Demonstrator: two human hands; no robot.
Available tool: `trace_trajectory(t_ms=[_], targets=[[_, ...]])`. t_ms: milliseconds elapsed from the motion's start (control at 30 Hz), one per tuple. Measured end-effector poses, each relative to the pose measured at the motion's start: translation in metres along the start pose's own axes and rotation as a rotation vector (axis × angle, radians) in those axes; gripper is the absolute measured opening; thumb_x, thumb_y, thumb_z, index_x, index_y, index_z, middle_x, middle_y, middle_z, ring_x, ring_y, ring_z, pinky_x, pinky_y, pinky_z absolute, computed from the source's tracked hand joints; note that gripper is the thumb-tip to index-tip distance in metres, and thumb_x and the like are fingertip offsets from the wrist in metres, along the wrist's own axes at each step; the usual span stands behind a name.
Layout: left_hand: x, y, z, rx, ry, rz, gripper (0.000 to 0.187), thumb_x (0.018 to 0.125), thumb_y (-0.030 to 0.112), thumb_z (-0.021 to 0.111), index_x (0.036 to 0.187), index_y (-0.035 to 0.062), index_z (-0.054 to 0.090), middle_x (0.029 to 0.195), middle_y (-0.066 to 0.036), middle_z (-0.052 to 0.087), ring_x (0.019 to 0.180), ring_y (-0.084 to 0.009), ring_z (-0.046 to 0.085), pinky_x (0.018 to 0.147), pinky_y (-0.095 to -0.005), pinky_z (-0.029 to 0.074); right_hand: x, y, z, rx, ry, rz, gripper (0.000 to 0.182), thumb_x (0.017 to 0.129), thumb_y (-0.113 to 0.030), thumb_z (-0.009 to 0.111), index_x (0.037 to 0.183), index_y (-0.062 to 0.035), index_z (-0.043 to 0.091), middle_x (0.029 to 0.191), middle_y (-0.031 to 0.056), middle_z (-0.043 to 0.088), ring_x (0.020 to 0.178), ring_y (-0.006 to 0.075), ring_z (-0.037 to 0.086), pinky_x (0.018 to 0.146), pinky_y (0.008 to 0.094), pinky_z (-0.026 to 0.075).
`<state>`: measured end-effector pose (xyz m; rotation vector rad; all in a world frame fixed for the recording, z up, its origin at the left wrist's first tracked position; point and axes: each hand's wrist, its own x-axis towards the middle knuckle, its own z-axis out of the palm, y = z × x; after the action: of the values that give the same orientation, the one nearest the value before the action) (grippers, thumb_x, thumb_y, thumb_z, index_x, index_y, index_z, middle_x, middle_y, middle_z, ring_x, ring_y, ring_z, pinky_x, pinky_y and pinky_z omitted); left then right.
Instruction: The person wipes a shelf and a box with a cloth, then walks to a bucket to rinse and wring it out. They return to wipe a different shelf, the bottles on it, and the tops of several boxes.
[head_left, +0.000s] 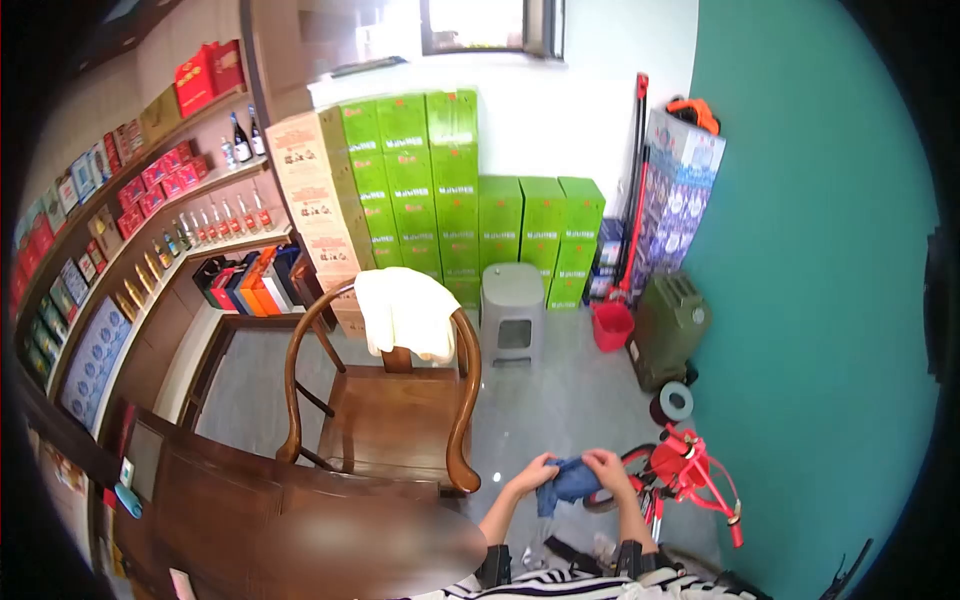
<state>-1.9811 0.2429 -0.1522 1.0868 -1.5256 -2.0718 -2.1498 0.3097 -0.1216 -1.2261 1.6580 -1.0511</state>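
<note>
A crumpled blue cloth (572, 482) is stretched between my two hands, above the grey floor near the front. My left hand (533, 477) has its fingers closed on the cloth's left end, where a paler piece hangs down. At its upper right, my right hand (608, 470) grips the cloth with bent fingers. Just right of my right hand stands a small red bicycle (690, 465), its front wheel partly behind the cloth and my arm. Below my hands, dark and pale items on the floor are too blurred to name.
A wooden armchair (395, 420) with a white cloth (410, 312) over its back stands left, behind a dark wooden table (215, 490). Farther back are a grey stool (513, 310), green boxes (455, 190), a red bucket (612, 327) and a green jerrycan (667, 330). Shelves (205, 185) line the left wall.
</note>
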Motion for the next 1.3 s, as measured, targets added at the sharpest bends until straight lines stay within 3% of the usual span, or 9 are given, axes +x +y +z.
trace_trajectory(t_ms=[367, 433, 567, 667, 900, 967, 1067, 1200, 1300], targets=[[0.171, 0.041, -0.105, 0.213, 0.402, -0.019, 0.049, 0.061, 0.008, 0.053, 0.107, 0.0055, 0.037, 0.083, -0.008, 0.049, 0.074, -0.0148, 0.046, 0.065, -0.0252, 0.039, 0.236, 0.000, -0.005, -0.019, -0.119, -0.088, 0.023, 0.075, -0.021, 0.052, 0.081, 0.0006, 0.057, 0.069, 0.0035, 0.057, 0.065, 0.0103, 0.049, 0.062, 0.0238, 0.039], [0.211, 0.083, -0.119, 0.048, 0.268, -0.106, 0.048, 0.060, 0.008, 0.053, 0.105, 0.0029, 0.038, 0.083, -0.008, 0.049, 0.075, -0.0145, 0.047, 0.065, -0.0255, 0.039, 0.294, -0.002, -0.025, -0.028, -0.145, -0.127, 0.022, 0.075, -0.020, 0.052, 0.083, 0.0003, 0.057, 0.070, 0.0032, 0.057, 0.066, 0.0095, 0.049, 0.062, 0.0231, 0.039], [0.308, 0.149, -0.135, 0.147, 0.108, 0.011, 0.037, 0.060, 0.005, 0.051, 0.095, -0.0002, 0.047, 0.072, -0.006, 0.051, 0.064, -0.0124, 0.049, 0.057, -0.0243, 0.041, 0.395, -0.018, -0.073, -0.024, -0.184, -0.190, 0.019, 0.076, -0.017, 0.052, 0.082, 0.0008, 0.056, 0.071, 0.0022, 0.056, 0.067, 0.0077, 0.049, 0.061, 0.0212, 0.038], [0.351, 0.193, -0.145, 0.244, 0.162, 0.022, 0.033, 0.055, 0.009, 0.051, 0.087, 0.0009, 0.052, 0.072, -0.009, 0.055, 0.063, -0.0157, 0.053, 0.055, -0.0258, 0.041, 0.454, -0.033, -0.096, 0.073, -0.221, -0.143, 0.016, 0.076, -0.015, 0.053, 0.080, 0.0002, 0.055, 0.071, 0.0019, 0.056, 0.065, 0.0063, 0.049, 0.059, 0.0193, 0.038], [0.405, 0.212, -0.210, 0.065, 0.007, -0.145, 0.033, 0.058, 0.010, 0.044, 0.088, -0.0006, 0.053, 0.068, -0.006, 0.053, 0.057, -0.0139, 0.050, 0.051, -0.0241, 0.041, 0.556, -0.059, -0.078, 0.213, -0.369, -0.010, 0.014, 0.074, -0.009, 0.056, 0.085, -0.0020, 0.051, 0.063, 0.0040, 0.056, 0.054, 0.0059, 0.050, 0.047, 0.0169, 0.038], [0.418, 0.214, -0.234, -0.131, -0.094, -0.095, 0.031, 0.062, 0.018, 0.047, 0.087, 0.0002, 0.054, 0.067, -0.005, 0.054, 0.054, -0.0131, 0.050, 0.048, -0.0239, 0.040, 0.584, -0.062, -0.063, 0.221, -0.398, -0.011, 0.015, 0.074, -0.008, 0.056, 0.086, -0.0021, 0.051, 0.063, 0.0044, 0.056, 0.053, 0.0061, 0.050, 0.046, 0.0169, 0.038], [0.426, 0.242, -0.263, -0.158, 0.004, -0.169, 0.034, 0.068, 0.033, 0.053, 0.082, 0.0025, 0.056, 0.062, -0.003, 0.051, 0.050, -0.0102, 0.047, 0.044, -0.0226, 0.037, 0.632, -0.073, -0.039, 0.238, -0.454, -0.002, 0.016, 0.074, -0.007, 0.056, 0.088, -0.0023, 0.050, 0.063, 0.0047, 0.056, 0.053, 0.0063, 0.050, 0.045, 0.0169, 0.038], [0.451, 0.246, -0.322, 0.005, 0.159, -0.062, 0.050, 0.064, 0.056, 0.054, 0.065, 0.0062, 0.056, 0.051, 0.000, 0.047, 0.041, -0.0077, 0.042, 0.035, -0.0206, 0.030, 0.706, -0.097, 0.015, 0.290, -0.512, -0.036, 0.013, 0.075, -0.009, 0.054, 0.086, -0.0030, 0.052, 0.060, 0.0019, 0.054, 0.049, 0.0047, 0.047, 0.042, 0.0154, 0.035], [0.455, 0.266, -0.370, -0.038, 0.273, -0.015, 0.048, 0.067, 0.054, 0.052, 0.064, 0.0062, 0.056, 0.047, 0.002, 0.043, 0.038, -0.0068, 0.039, 0.033, -0.0204, 0.029, 0.758, -0.121, 0.053, 0.140, -0.576, -0.027, 0.011, 0.076, -0.013, 0.055, 0.081, -0.0026, 0.053, 0.062, 0.0000, 0.053, 0.051, 0.0036, 0.043, 0.043, 0.0163, 0.032]])
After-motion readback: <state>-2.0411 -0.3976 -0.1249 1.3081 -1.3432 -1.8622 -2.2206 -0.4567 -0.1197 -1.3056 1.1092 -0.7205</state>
